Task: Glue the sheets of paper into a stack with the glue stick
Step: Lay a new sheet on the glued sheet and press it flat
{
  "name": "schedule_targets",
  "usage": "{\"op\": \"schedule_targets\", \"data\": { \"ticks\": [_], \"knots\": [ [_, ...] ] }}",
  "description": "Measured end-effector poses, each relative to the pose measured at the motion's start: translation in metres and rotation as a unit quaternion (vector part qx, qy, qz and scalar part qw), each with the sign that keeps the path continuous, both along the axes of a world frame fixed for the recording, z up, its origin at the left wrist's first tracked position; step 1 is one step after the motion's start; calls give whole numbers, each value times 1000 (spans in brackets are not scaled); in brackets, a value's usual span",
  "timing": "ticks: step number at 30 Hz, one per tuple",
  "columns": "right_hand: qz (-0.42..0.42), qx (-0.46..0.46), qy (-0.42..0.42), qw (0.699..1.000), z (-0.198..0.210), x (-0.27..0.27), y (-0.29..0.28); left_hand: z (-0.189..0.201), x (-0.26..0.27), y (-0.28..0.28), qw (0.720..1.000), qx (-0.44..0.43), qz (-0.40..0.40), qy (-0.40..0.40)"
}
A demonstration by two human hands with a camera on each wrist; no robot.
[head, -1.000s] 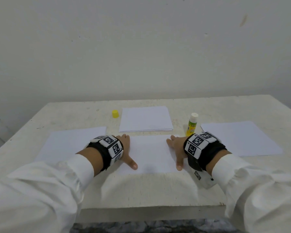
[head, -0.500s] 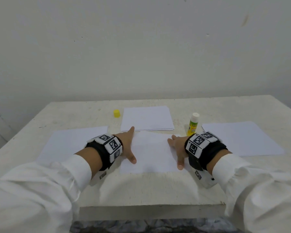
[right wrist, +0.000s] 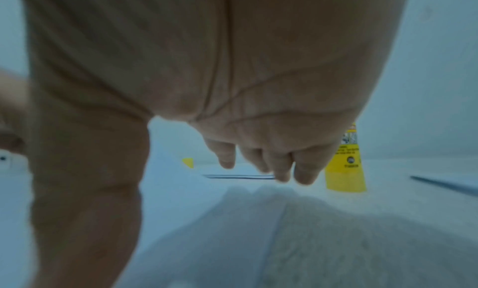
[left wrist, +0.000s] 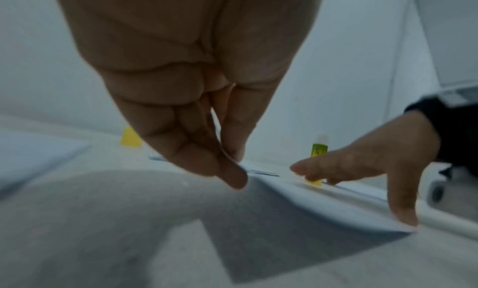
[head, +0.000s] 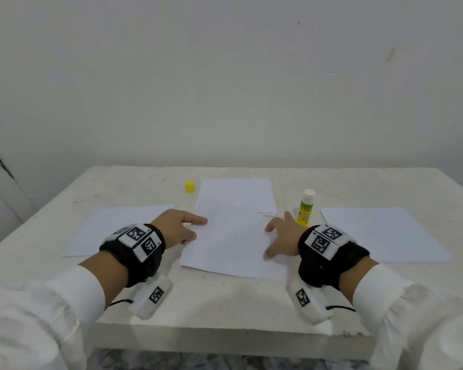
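The middle sheet lies nearest on the table, tilted, its far edge over the stack. The left hand pinches the sheet's left edge between thumb and fingers. The right hand is at its right edge, thumb tip on the near corner, fingers loosely bent — whether it grips, I cannot tell. Just right of the sheet stands the uncapped glue stick. Beyond its left edge, by the stack, sits the yellow cap — single sheets lie flat to the left and right.
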State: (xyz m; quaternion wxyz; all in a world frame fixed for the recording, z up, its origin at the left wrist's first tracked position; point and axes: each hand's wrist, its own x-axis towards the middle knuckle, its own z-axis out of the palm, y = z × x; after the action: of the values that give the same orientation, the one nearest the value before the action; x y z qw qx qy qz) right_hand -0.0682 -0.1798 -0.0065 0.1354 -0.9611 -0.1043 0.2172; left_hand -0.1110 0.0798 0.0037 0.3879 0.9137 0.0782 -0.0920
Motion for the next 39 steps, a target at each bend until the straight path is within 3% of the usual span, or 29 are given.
{"op": "schedule_targets", "data": {
  "ticks": [3,8,12,16,19,23,28,31,35,39],
  "knots": [
    [-58,89,16,994,6,4,5,6,0,12,999,-29,11,-26],
    [-115,108,14,987,13,24,19,12,20,18,996,-40,45,-61],
    [-134,97,-3,986,16,51,34,11,57,12,996,31,55,-60],
    [-136,57,-16,989,15,81,50,5,96,3,993,115,-23,12],
    [-128,18,-17,992,5,101,57,0,117,-6,974,200,-82,69],
    [-114,-53,-12,992,-6,118,61,-10,140,-7,947,287,-103,99],
    [-115,-77,26,990,-12,132,56,-19,149,-4,930,326,-103,136],
    [-110,-69,37,991,-11,136,54,-19,148,-3,940,297,-90,141],
    [-98,-63,-2,993,-19,136,55,-17,145,-2,946,285,-93,120],
    [-77,-89,-16,993,-4,106,60,-11,132,-12,931,334,-97,113]
  ]
}}
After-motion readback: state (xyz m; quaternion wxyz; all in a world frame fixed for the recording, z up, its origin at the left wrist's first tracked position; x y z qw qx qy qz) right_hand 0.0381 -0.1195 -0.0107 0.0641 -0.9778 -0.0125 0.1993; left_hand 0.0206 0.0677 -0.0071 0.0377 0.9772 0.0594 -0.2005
